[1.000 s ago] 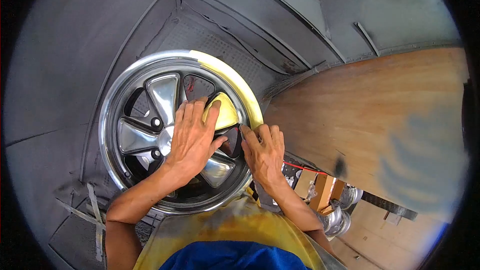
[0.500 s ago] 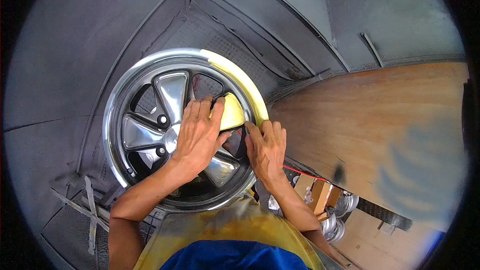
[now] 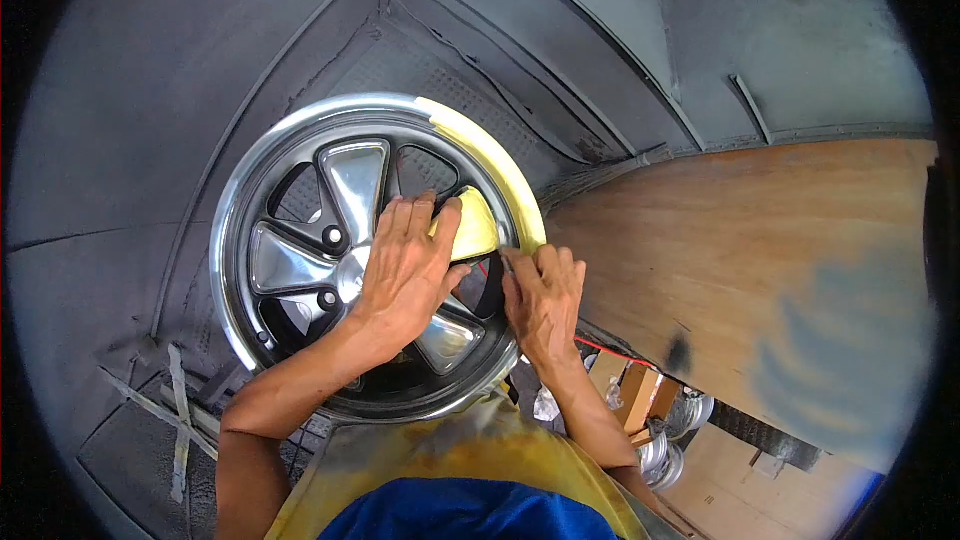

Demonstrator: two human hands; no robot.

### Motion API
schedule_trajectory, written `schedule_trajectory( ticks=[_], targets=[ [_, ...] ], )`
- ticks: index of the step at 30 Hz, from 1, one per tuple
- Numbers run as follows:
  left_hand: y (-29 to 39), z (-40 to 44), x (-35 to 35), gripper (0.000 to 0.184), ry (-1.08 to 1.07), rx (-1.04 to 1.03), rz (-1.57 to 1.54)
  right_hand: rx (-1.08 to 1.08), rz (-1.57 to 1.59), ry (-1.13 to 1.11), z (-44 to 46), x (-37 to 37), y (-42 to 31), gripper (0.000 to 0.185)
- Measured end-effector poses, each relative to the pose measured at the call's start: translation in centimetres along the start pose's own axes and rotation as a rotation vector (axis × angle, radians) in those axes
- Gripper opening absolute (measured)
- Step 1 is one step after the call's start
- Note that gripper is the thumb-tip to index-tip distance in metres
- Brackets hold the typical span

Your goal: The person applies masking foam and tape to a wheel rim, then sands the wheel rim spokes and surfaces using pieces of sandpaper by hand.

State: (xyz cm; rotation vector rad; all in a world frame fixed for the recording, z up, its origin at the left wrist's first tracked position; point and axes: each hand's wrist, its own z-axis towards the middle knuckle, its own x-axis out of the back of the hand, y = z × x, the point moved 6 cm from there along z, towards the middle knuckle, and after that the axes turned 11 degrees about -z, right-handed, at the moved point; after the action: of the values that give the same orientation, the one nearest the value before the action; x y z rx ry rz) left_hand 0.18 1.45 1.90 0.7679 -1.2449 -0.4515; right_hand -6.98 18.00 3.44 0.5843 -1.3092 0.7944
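A round metal wheel with polished spokes and a dark inner face lies in front of me. Yellow tape covers the upper right of its rim, and a yellow covering sits on one spoke. My left hand rests over the hub side of that spoke, fingers spread, thumb pointing right. At the right rim is my right hand, its thumb and index finger pinched near the outer end of the yellow covering. What lies between those fingertips is too small to make out.
Dark grey panels rise around the wheel. To the right is a brown wooden board. Below it are cardboard boxes and more shiny wheels. Crossed taped bars are at the lower left.
The view has shifted, so the wheel and both hands appear slightly farther right. My hands keep nearly the same places on the wheel.
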Motion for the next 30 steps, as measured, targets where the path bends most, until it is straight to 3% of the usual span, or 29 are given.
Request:
schedule_trajectory(
  ticks=[16,19,22,30],
  targets=[
    [-0.1,0.1,0.2,0.088,0.024,0.010,-0.027,0.038,0.027,-0.027,-0.1,0.7,-0.2,0.035],
    [-0.2,0.4,0.3,0.090,0.054,0.012,-0.024,-0.173,0.121,0.155,-0.9,1.7,0.2,0.016],
    [-0.1,0.8,0.5,0.086,0.018,0.071,-0.060,-0.345,0.339,0.232,-2.2,-0.1,0.3,0.011],
    [0.0,1.6,0.5,0.101,0.116,0.146,0.005,-0.214,0.307,0.369,0.2,-0.3,2.5,0.021]
  ],
)
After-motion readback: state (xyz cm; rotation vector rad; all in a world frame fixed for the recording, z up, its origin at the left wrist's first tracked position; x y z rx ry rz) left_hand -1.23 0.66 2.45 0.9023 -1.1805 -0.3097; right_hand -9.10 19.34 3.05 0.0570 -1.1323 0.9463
